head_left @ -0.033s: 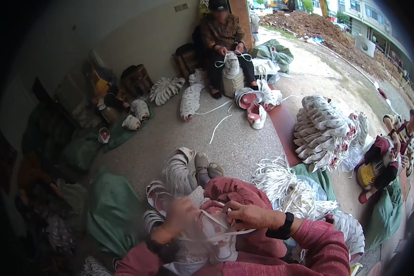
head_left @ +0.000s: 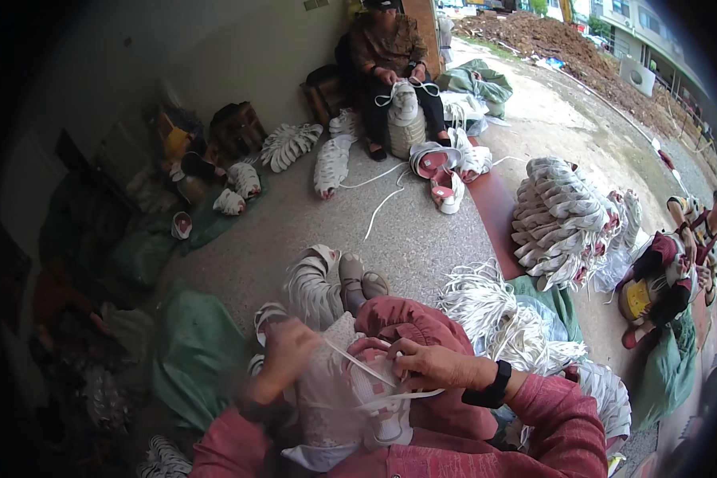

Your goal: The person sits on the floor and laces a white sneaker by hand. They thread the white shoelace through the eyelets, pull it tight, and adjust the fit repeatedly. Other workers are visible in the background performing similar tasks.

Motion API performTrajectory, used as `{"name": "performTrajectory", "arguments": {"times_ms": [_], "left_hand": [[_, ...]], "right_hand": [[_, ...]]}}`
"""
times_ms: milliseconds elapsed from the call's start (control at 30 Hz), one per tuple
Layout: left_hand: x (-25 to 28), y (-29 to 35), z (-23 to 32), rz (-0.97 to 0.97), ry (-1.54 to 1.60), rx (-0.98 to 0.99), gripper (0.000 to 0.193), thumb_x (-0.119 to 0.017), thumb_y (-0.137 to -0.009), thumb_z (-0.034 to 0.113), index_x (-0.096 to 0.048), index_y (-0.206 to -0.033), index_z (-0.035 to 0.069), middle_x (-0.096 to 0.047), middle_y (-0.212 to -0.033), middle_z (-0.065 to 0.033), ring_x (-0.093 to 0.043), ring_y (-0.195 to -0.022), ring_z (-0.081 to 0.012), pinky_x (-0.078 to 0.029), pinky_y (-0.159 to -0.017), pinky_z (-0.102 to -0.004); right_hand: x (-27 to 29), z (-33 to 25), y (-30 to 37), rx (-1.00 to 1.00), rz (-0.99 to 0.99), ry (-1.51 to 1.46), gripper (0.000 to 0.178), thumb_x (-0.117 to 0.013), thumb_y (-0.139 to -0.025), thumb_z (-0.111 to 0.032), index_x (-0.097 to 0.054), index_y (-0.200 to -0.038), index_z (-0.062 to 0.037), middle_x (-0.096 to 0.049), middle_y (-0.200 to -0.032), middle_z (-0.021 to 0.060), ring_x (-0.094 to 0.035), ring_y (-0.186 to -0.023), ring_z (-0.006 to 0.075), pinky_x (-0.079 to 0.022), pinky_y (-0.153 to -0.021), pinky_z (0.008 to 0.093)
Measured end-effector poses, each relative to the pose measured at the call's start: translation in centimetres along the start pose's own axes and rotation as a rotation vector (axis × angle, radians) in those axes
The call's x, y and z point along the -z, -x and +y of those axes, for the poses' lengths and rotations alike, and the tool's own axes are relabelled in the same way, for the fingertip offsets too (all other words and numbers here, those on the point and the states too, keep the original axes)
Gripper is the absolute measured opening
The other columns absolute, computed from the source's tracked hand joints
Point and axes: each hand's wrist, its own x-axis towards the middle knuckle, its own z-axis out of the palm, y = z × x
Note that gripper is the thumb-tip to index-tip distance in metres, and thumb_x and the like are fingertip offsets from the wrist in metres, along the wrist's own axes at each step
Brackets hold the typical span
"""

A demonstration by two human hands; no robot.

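A white and pink sneaker upper (head_left: 386,410) rests on my lap, its opening facing away from me. From its eyelets a flat white shoelace (head_left: 354,360) runs taut up to my left hand (head_left: 287,358), whose fingers are pinched on it to the left of the sneaker. My right hand (head_left: 442,368), with a dark band at the wrist, has its fingers bent closed on the sneaker's right eyelet edge. Another stretch of lace lies across the sneaker below that hand. A pale lacy cloth (head_left: 323,406) covers my left thigh.
Loose white laces (head_left: 526,338) lie heaped at my right, before a tall stack of shoe uppers (head_left: 562,215). Nested uppers (head_left: 309,287) stand by my feet. A green sack (head_left: 195,358) is at left. A co-worker (head_left: 390,56) sits opposite, lacing a shoe; others sit far right.
My left hand has moved up and left, away from the sneaker, drawing the shoelace out straight. My right hand stays at the eyelet edge. The view has shifted slightly.
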Motion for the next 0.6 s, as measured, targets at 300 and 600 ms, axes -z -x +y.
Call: {"name": "performTrajectory", "arguments": {"times_ms": [300, 600], "left_hand": [[16.7, 7.0, -13.7, 0.407, -0.296, 0.422, 0.009, -0.070, -0.088, 0.009, -0.069, -0.089, 0.000, -0.056, -0.077, 0.0004, -0.051, -0.068, -0.0081, -0.044, -0.062, -0.0263], [0.8, 16.5, -1.2, -0.099, 0.401, 0.568, 0.009, -0.070, -0.089, 0.007, -0.070, -0.097, 0.004, -0.064, -0.086, -0.0001, -0.061, -0.078, -0.0085, -0.049, -0.069, -0.0239]], "right_hand": [[-0.7, 0.5, -0.7, -0.129, -0.011, -0.131, 0.027, -0.072, -0.087, -0.014, -0.057, -0.107, -0.0047, -0.053, -0.113, 0.0113, -0.063, -0.098, 0.0332, -0.052, -0.083, 0.0407], [-1.4, -1.4, -0.7, -0.114, 0.240, -0.008, 0.019, -0.066, -0.089, -0.002, -0.060, -0.107, -0.0054, -0.055, -0.111, 0.0113, -0.061, -0.102, 0.0306, -0.052, -0.084, 0.0375]]}}
